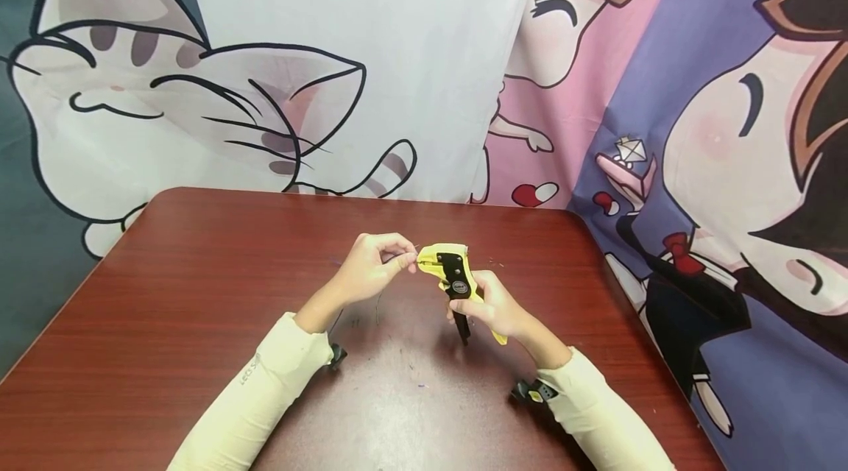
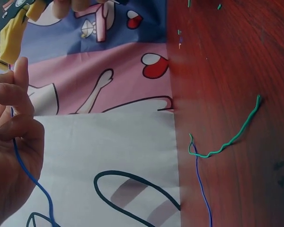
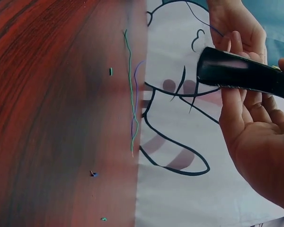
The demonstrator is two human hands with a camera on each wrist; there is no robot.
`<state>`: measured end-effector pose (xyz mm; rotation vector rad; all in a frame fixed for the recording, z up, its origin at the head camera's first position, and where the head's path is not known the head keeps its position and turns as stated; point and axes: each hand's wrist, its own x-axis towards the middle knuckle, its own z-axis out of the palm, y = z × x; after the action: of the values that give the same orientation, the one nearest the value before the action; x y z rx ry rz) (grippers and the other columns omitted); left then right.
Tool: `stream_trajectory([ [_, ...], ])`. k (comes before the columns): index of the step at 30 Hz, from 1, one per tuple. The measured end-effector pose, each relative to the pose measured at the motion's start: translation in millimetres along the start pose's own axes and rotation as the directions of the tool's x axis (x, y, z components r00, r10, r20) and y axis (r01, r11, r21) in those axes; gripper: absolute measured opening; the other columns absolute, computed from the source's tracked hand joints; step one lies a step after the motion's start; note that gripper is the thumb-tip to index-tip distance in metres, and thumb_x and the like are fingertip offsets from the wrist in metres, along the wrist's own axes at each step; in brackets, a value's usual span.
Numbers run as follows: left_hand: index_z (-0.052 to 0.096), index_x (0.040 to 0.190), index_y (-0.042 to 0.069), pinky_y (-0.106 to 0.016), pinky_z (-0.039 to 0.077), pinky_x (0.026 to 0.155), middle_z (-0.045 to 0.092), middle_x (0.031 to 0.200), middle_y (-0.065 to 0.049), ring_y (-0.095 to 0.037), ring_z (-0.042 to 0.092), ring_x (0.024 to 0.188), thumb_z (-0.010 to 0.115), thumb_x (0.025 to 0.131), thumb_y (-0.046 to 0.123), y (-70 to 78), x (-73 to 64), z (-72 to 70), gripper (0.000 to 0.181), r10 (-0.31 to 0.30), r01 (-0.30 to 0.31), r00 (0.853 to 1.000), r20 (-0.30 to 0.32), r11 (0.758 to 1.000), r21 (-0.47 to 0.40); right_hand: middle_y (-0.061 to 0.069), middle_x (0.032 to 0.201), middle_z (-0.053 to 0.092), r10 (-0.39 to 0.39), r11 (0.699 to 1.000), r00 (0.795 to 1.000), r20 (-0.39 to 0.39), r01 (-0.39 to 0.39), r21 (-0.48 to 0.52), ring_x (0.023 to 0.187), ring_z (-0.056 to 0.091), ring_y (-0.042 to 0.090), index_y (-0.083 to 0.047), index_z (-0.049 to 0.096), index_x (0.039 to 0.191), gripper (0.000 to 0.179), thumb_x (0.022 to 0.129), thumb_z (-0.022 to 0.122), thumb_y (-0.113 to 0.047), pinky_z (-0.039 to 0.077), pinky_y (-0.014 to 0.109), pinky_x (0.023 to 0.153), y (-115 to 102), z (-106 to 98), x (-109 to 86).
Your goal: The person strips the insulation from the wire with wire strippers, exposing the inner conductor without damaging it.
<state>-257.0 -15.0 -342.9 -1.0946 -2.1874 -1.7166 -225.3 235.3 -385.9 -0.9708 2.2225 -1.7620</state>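
Note:
My left hand pinches a thin blue wire between thumb and fingers. The wire's loose length trails down past the palm in the left wrist view. In my right hand I grip a yellow and black wire stripper by its handles, its head turned left toward the left fingertips. The wire's tip meets the stripper's yellow nose, where its end is hidden. In the right wrist view a black handle crosses in front of the fingers of both hands.
On the reddish-brown table lie a green wire and a blue-purple wire, crossing each other. Small insulation scraps, such as a green bit and a dark blue one, are scattered about. A cartoon-printed cloth hangs behind the table.

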Motion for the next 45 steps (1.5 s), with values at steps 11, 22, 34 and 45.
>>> stream_trajectory([
  [11, 0.067, 0.085, -0.007, -0.018, 0.034, 0.048, 0.069, 0.071, -0.02, 0.002, 0.061, 0.059, 0.063, 0.089, -0.012, -0.9, 1.9, -2.3, 0.007, -0.015, 0.016, 1.0, 0.003, 0.999, -0.032, 0.027, 0.073, 0.066, 0.023, 0.999, 0.999, -0.023, -0.022, 0.045, 0.064, 0.069, 0.022, 0.02, 0.055, 0.109, 0.028, 0.086, 0.056, 0.005, 0.058, 0.04, 0.058, -4, -1, 1.9],
  [22, 0.067, 0.087, -0.008, -0.018, 0.036, 0.049, 0.069, 0.072, -0.021, 0.003, 0.062, 0.06, 0.063, 0.09, -0.011, -17.4, 3.3, 0.5, 0.006, -0.047, 0.047, 0.999, 0.016, 0.998, -0.037, 0.027, 0.071, 0.065, 0.042, 0.999, 0.999, -0.023, -0.041, 0.029, 0.062, 0.068, 0.021, 0.02, 0.056, 0.106, 0.027, 0.085, 0.056, 0.004, 0.057, 0.037, 0.057, -4, -2, 0.6],
  [34, 0.068, 0.076, 0.008, -0.022, 0.029, 0.044, 0.069, 0.065, 0.001, -0.008, 0.056, 0.05, 0.068, 0.087, -0.007, -36.4, 2.6, 6.9, 0.019, -0.006, 0.007, 0.998, -0.057, 1.0, 0.027, 0.022, 0.067, 0.062, 0.045, 0.999, 0.998, -0.034, -0.045, -0.01, 0.057, 0.063, 0.03, 0.018, 0.055, 0.107, 0.027, 0.084, 0.058, 0.004, 0.054, 0.033, 0.058, -2, 6, -1.1],
  [45, 0.065, 0.074, -0.001, -0.02, 0.027, 0.044, 0.068, 0.062, -0.01, -0.004, 0.047, 0.044, 0.066, 0.085, -0.014, -40.2, 3.0, 7.7, 0.017, -0.066, 0.068, 0.994, -0.088, 0.997, 0.022, 0.02, 0.067, 0.06, 0.077, 0.996, 0.99, -0.116, -0.071, 0.058, 0.054, 0.063, 0.02, 0.018, 0.053, 0.102, 0.024, 0.085, 0.059, 0.003, 0.056, 0.036, 0.052, -3, 10, 1.1],
])
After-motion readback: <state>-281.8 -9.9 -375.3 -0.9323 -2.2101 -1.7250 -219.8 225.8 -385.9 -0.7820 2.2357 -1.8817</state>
